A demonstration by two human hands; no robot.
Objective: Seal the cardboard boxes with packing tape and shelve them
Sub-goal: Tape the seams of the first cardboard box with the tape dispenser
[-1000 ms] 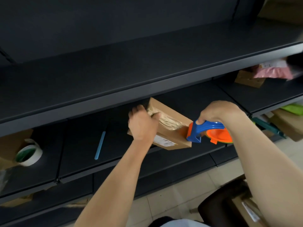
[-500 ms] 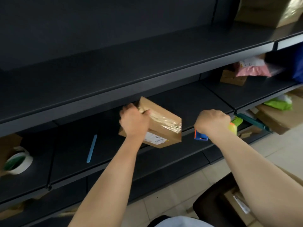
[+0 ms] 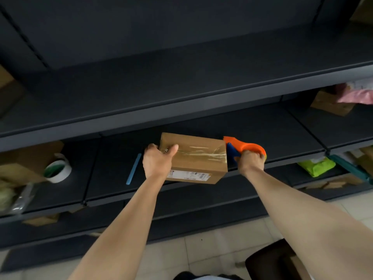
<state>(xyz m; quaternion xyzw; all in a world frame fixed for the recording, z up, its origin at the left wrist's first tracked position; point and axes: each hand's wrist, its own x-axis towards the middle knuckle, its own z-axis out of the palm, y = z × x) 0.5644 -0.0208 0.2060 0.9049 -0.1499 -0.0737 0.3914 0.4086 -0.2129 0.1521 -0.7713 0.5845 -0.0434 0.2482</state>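
A small brown cardboard box [image 3: 198, 158] rests on the dark middle shelf [image 3: 272, 134], with clear packing tape across its top and a white label on its front face. My left hand [image 3: 156, 161] grips the box's left end, thumb on top. My right hand [image 3: 250, 161] is closed on the handle of an orange and blue tape dispenser [image 3: 242, 147], which sits against the box's right edge.
A blue stick [image 3: 133, 169] lies left of the box. A white roll of tape [image 3: 58, 168] and cardboard sit far left. A brown box [image 3: 331, 103] with a pink bag [image 3: 357, 94] sits right; a green packet [image 3: 315, 166] lies below. The upper shelf [image 3: 181, 85] overhangs.
The box has been turned level and square to the shelf. My right hand has brought the dispenser back up against the box's right edge after dropping away from it.
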